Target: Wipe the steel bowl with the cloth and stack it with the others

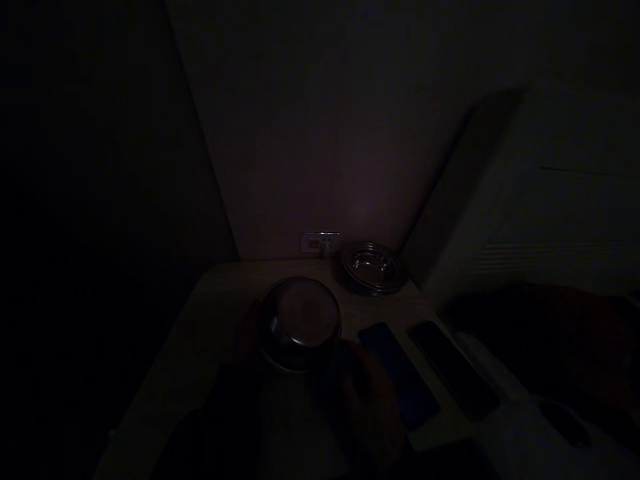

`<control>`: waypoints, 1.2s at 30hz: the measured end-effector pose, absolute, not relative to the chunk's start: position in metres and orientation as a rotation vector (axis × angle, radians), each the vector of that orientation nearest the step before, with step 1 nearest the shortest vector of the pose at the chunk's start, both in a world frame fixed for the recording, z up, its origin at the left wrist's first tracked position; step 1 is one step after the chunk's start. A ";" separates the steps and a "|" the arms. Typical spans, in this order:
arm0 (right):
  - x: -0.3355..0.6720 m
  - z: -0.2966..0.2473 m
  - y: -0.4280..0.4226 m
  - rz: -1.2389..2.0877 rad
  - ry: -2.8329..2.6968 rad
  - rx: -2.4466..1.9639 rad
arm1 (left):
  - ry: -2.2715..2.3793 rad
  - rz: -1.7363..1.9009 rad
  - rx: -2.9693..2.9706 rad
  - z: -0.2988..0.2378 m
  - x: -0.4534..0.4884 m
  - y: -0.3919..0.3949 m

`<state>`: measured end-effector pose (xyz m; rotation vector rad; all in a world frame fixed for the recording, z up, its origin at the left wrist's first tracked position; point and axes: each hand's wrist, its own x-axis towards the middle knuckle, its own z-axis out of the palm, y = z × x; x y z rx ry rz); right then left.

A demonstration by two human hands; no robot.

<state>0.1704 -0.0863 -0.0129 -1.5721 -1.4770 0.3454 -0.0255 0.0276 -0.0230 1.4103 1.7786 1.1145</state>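
The scene is very dark. A round steel bowl (301,321), bottom up, rests on a small pale table (220,300). My left hand (249,340) is against the bowl's left side, its fingers barely visible. My right hand (367,400) lies low beside the bowl's right front edge, over the near end of a dark phone (400,373). Neither hand's fingers can be made out clearly.
A stack of steel plates (373,268) sits at the table's back right. A second dark phone (453,377) lies to the right of the first. A wall socket (320,243) is behind the table. A bed with dark cloth (550,347) is at right.
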 end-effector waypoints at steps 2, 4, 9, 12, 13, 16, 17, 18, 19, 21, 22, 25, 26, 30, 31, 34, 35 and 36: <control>0.174 -0.015 -0.082 0.301 -1.483 -1.585 | 1.796 1.052 1.459 -0.022 -0.026 0.027; 0.177 -0.017 -0.079 0.316 -1.477 -1.602 | 1.835 1.011 1.509 -0.023 -0.027 0.028; 0.174 -0.016 -0.080 0.445 -1.472 -1.581 | 1.895 1.001 1.520 -0.025 -0.027 0.029; 0.172 -0.014 -0.083 0.439 -1.506 -1.533 | 1.838 0.971 1.625 -0.025 -0.028 0.028; 0.172 -0.014 -0.083 0.414 -1.513 -1.522 | 1.825 0.978 1.660 -0.026 -0.029 0.028; 0.174 -0.017 -0.085 0.326 -1.527 -1.487 | 1.811 1.026 1.693 -0.031 -0.030 0.029; 0.175 -0.019 -0.086 0.299 -1.535 -1.477 | 1.819 1.029 1.660 -0.034 -0.030 0.029; 0.176 -0.020 -0.086 0.275 -1.547 -1.468 | 1.827 1.027 1.615 -0.036 -0.030 0.029; 0.176 -0.022 -0.087 0.252 -1.560 -1.461 | 1.837 1.033 1.569 -0.037 -0.030 0.030; 0.177 -0.025 -0.089 0.209 -1.589 -1.451 | 1.857 1.083 1.501 -0.039 -0.030 0.030; 0.177 -0.027 -0.090 0.192 -1.601 -1.449 | 1.854 1.101 1.487 -0.038 -0.029 0.030; 0.179 -0.030 -0.092 0.159 -1.613 -1.447 | 1.816 1.110 1.418 -0.033 -0.026 0.029; 0.180 -0.032 -0.093 0.157 -1.614 -1.443 | 1.793 1.096 1.395 -0.031 -0.026 0.028; 0.181 -0.034 -0.094 0.160 -1.607 -1.449 | 1.789 1.077 1.419 -0.019 -0.024 0.023; 0.181 -0.034 -0.094 0.158 -1.608 -1.453 | 1.788 1.050 1.455 -0.016 -0.024 0.022; 0.178 -0.030 -0.089 0.117 -1.624 -1.469 | 1.793 0.960 1.545 -0.012 -0.023 0.019; 0.176 -0.028 -0.085 0.083 -1.635 -1.471 | 1.801 0.938 1.556 -0.013 -0.023 0.019; 0.172 -0.026 -0.082 0.044 -1.651 -1.469 | 1.813 0.921 1.561 -0.015 -0.023 0.019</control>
